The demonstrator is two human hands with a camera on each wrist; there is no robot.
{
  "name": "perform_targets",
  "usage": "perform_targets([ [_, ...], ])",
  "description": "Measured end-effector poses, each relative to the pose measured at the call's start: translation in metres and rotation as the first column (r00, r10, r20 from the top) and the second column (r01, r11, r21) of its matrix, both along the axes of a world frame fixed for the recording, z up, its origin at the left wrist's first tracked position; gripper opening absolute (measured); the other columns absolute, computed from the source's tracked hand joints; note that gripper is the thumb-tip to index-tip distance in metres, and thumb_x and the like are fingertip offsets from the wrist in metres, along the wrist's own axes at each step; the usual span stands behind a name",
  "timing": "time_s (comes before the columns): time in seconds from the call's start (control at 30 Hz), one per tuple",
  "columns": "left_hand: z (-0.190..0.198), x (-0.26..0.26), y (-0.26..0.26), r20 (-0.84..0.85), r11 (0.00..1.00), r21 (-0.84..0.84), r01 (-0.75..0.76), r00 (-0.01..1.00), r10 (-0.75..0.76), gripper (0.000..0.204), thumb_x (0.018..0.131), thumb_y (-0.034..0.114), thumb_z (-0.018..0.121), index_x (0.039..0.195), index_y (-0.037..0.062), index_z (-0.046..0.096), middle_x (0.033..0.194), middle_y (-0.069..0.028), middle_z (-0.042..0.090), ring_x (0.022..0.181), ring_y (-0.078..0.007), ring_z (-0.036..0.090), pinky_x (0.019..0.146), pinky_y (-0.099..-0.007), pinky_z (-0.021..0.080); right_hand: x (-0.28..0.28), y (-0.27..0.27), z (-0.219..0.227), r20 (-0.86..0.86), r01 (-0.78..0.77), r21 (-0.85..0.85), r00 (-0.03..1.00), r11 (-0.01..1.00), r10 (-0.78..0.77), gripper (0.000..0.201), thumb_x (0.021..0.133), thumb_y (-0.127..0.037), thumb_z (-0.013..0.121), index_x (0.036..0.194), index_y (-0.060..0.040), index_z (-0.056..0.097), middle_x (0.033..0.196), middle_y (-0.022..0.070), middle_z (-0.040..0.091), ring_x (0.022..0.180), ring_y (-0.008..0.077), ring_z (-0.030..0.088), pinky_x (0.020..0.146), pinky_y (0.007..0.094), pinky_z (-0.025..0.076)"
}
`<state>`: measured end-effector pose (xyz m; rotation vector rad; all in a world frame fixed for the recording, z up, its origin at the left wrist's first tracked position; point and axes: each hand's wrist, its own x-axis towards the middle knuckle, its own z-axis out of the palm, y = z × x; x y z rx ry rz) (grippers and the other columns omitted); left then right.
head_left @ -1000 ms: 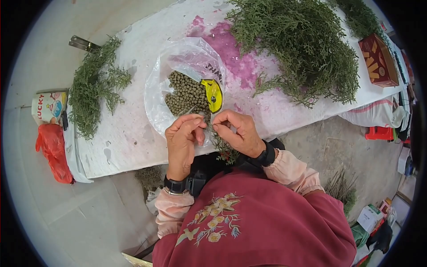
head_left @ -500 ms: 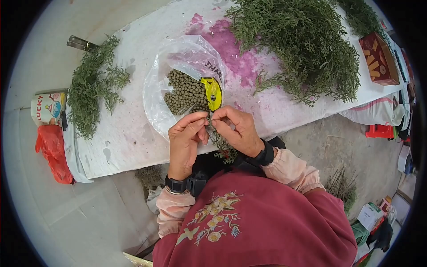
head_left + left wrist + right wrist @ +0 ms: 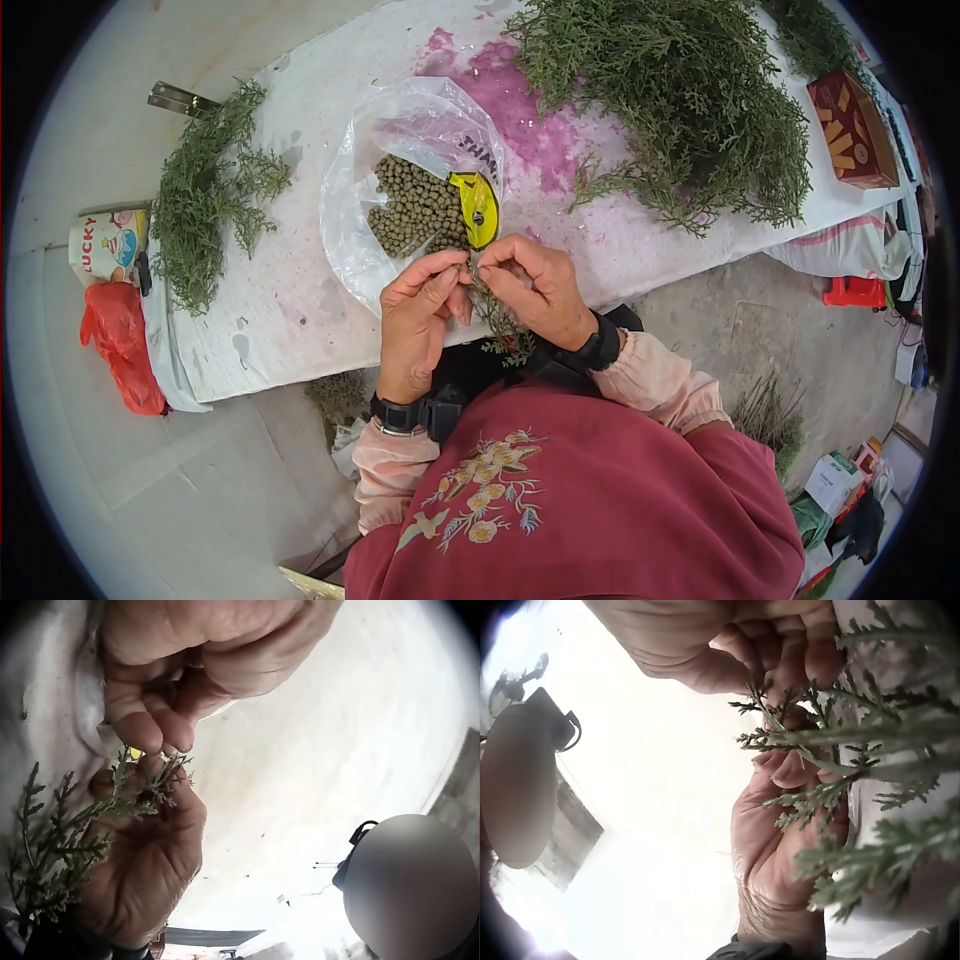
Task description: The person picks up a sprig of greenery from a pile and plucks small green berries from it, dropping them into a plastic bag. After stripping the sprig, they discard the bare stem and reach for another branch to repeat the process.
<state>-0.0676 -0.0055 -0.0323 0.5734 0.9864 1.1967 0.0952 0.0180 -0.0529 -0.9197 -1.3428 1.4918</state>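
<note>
Over the near edge of the table, my two hands meet fingertip to fingertip. My right hand (image 3: 545,290) pinches a green evergreen sprig (image 3: 500,318) between thumb and forefinger. The sprig's scaly leaves (image 3: 877,742) cross close in front of the right wrist view. My left hand (image 3: 413,320) pinches at the same end of the sprig, thumb against forefinger; the fingers hide the exact spot. Just beyond them lies a clear plastic bag (image 3: 350,215) holding many small brown-green pellets (image 3: 412,210). A yellow-and-black piece (image 3: 480,210) sits at the bag's right side.
A big heap of evergreen branches (image 3: 670,110) covers the table's far right, beside a red box (image 3: 852,135). Another bunch (image 3: 200,200) lies at the left, with metal scissors-like handles (image 3: 183,98) behind it. A red plastic bag (image 3: 125,345) hangs off the left edge.
My hands have drawn together, fingertips now meeting at the sprig's end, where a gap stood before. Over the last half second they barely move.
</note>
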Motion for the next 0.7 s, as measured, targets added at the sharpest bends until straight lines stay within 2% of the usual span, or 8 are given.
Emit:
perform_targets([
  [0.13,0.0025,0.0032,0.0001,-0.012,1.000,-0.018,-0.023,1.000,0.023,0.019,0.087,0.006,0.056,0.103,-0.0035,0.059,0.083,-0.0082,0.060,0.061,-0.0118,0.051,0.055,-0.0253,0.044,0.0006,0.0004,0.0019,0.063,0.014,0.070,0.998,0.997,-0.019,0.005,0.084,-0.003,0.057,0.089,-0.0010,0.057,0.075,-0.0017,0.056,0.065,0.0020,0.048,0.056,0.0174,0.038],
  [0.3,0.0024,0.0039,0.0002,0.009,0.999,-0.022,-0.044,0.999,0.045,0.015,0.086,0.004,0.056,0.098,-0.0029,0.060,0.082,-0.0087,0.060,0.060,-0.0120,0.051,0.055,-0.0264,0.045,-0.0003,-0.0001,-0.0010,0.045,0.024,0.066,0.999,0.998,-0.027,0.006,0.084,-0.003,0.058,0.089,-0.0012,0.057,0.073,-0.0019,0.056,0.064,0.0024,0.048,0.056,0.0179,0.038],
  [0.53,0.0018,-0.0005,0.0021,0.105,0.996,-0.049,-0.068,0.992,0.073,0.012,0.083,0.001,0.058,0.095,-0.0030,0.060,0.078,-0.0099,0.061,0.057,-0.0125,0.050,0.056,-0.0285,0.045,-0.0018,0.0002,-0.0004,0.067,0.019,0.095,0.997,0.995,-0.026,0.006,0.082,-0.002,0.059,0.087,-0.0017,0.057,0.072,-0.0002,0.056,0.061,0.0048,0.049,0.054,0.0199,0.040],
  [0.7,0.0018,-0.0021,0.0017,0.069,0.997,-0.080,-0.016,0.997,0.021,0.012,0.084,0.001,0.058,0.095,-0.0030,0.060,0.078,-0.0100,0.061,0.056,-0.0123,0.049,0.056,-0.0287,0.045,-0.0035,-0.0008,0.0027,0.059,0.033,0.135,0.997,0.990,-0.041,0.005,0.081,-0.002,0.059,0.086,-0.0021,0.056,0.072,0.0013,0.057,0.059,0.0060,0.050,0.053,0.0205,0.040],
])
